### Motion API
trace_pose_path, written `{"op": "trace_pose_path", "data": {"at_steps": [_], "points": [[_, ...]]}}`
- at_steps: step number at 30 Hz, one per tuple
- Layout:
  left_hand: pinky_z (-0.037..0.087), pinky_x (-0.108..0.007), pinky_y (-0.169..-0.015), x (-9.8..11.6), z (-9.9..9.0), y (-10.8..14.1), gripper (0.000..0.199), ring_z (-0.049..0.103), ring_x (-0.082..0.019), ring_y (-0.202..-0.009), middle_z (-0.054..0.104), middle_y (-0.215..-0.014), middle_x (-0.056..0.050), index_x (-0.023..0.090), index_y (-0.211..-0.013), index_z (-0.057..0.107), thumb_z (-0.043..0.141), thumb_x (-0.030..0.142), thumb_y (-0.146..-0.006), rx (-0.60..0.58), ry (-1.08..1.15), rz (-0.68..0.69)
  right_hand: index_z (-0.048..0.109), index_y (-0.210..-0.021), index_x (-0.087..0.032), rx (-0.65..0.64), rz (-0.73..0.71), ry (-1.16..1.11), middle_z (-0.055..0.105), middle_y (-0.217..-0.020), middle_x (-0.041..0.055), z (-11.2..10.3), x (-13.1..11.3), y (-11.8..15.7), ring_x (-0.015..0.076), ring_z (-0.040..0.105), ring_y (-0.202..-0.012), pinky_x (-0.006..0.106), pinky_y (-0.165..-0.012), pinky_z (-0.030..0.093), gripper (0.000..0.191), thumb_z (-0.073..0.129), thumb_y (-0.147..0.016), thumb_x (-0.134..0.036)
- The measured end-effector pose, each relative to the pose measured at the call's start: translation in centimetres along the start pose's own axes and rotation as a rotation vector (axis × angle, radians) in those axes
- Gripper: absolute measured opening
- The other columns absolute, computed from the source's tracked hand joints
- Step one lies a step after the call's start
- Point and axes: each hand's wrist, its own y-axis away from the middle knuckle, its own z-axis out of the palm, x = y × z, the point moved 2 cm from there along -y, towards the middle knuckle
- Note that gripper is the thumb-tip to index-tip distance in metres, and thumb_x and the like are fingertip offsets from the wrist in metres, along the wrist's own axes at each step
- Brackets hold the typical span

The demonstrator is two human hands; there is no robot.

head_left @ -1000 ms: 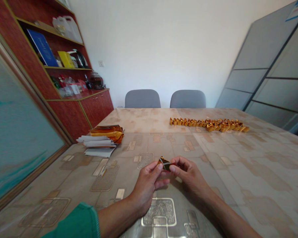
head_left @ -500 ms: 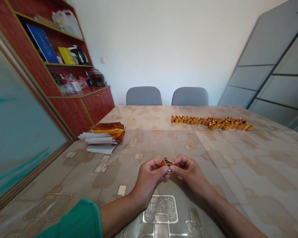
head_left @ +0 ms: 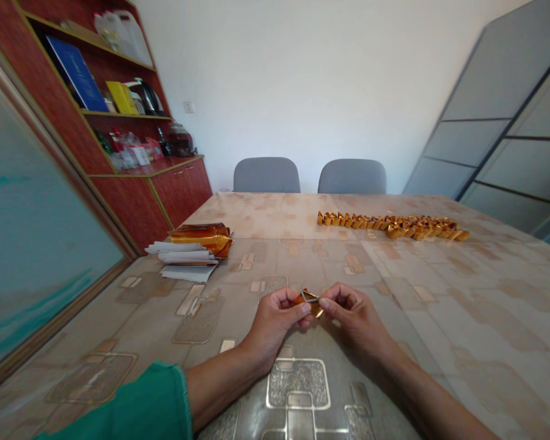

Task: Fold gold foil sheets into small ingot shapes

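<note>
Between my two hands is a small folded piece of gold foil paper [head_left: 312,299], with a pale edge showing in a V shape on top. My left hand [head_left: 282,315] pinches its left side between thumb and fingers. The thumb and fingertips of my right hand [head_left: 351,308] close on its right end. Both hands are held just over the near part of the table, and the fingers hide part of the paper.
A stack of gold foil sheets [head_left: 201,237] with white-backed papers [head_left: 187,260] lies at the left. Rows of folded gold pieces [head_left: 394,226] stand at the far right. A patterned cloth covers the table [head_left: 275,214]; beyond it are two grey chairs [head_left: 266,175].
My right thumb has moved slightly to the right, away from the left thumb. More of the gold front of the folded paper now shows between my hands.
</note>
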Motion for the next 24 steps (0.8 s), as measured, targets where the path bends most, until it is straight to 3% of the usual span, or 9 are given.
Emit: {"op": "trace_pose_path", "data": {"at_steps": [4, 9, 13, 18, 21, 24], "points": [[0.042, -0.02, -0.055, -0.2, 0.1, 0.2, 0.035, 0.056, -0.01, -0.053, 0.063, -0.057, 0.001, 0.014, -0.066, 0.062, 0.091, 0.031, -0.058, -0.006, -0.042, -0.019, 0.067, -0.089, -0.021, -0.085, -0.044, 0.072, 0.065, -0.079, -0.0003, 1.1, -0.8, 0.2, 0.0158, 0.058, -0.071, 0.028, -0.065, 0.044, 0.033, 0.084, -0.074, -0.044], [0.044, -0.022, -0.055, -1.0, 0.3, 0.6, 0.034, 0.059, -0.012, -0.052, 0.067, -0.058, -0.002, 0.013, -0.064, 0.064, 0.091, 0.032, -0.058, -0.049, -0.082, -0.078, 0.061, -0.071, -0.019, -0.06, 0.001, 0.059, 0.059, -0.061, -0.0024, 1.9, -0.2, 0.1, 0.0121, 0.053, -0.055, 0.025, -0.051, 0.039, 0.033, 0.08, -0.078, -0.046], [0.046, -0.023, -0.055, -1.0, 0.2, 0.6, 0.033, 0.061, -0.013, -0.053, 0.068, -0.06, -0.004, 0.013, -0.065, 0.064, 0.091, 0.031, -0.06, -0.074, -0.103, -0.107, 0.057, -0.071, -0.02, -0.093, 0.064, -0.011, 0.061, -0.058, -0.0021, 1.6, 0.4, -0.1, 0.0126, 0.055, -0.048, 0.026, -0.048, 0.041, 0.038, 0.079, -0.078, -0.05], [0.046, -0.022, -0.055, -0.6, 0.0, 0.3, 0.037, 0.062, -0.012, -0.054, 0.069, -0.064, -0.004, 0.013, -0.072, 0.063, 0.091, 0.034, -0.06, -0.079, -0.091, -0.109, 0.067, -0.085, -0.017, -0.128, 0.072, -0.021, 0.069, -0.072, 0.002, 0.8, 0.1, -0.2, 0.0145, 0.062, -0.061, 0.027, -0.057, 0.046, 0.037, 0.079, -0.078, -0.052], [0.046, -0.021, -0.055, -0.5, 0.0, 0.1, 0.04, 0.061, -0.011, -0.054, 0.069, -0.063, -0.003, 0.012, -0.074, 0.063, 0.092, 0.035, -0.058, -0.078, -0.083, -0.11, 0.065, -0.079, -0.018, -0.122, 0.063, -0.023, 0.068, -0.069, 0.0013, 0.7, 0.1, -0.1, 0.0146, 0.061, -0.061, 0.027, -0.059, 0.045, 0.038, 0.083, -0.074, -0.051], [0.047, -0.021, -0.056, -0.5, 0.0, -0.1, 0.04, 0.062, -0.012, -0.055, 0.069, -0.065, -0.004, 0.012, -0.075, 0.064, 0.092, 0.035, -0.059, -0.066, -0.072, -0.102, 0.063, -0.077, -0.018, -0.112, 0.057, -0.033, 0.067, -0.068, 0.0017, 0.7, 0.1, -0.1, 0.0155, 0.06, -0.062, 0.029, -0.06, 0.044, 0.039, 0.074, -0.082, -0.056]]}}
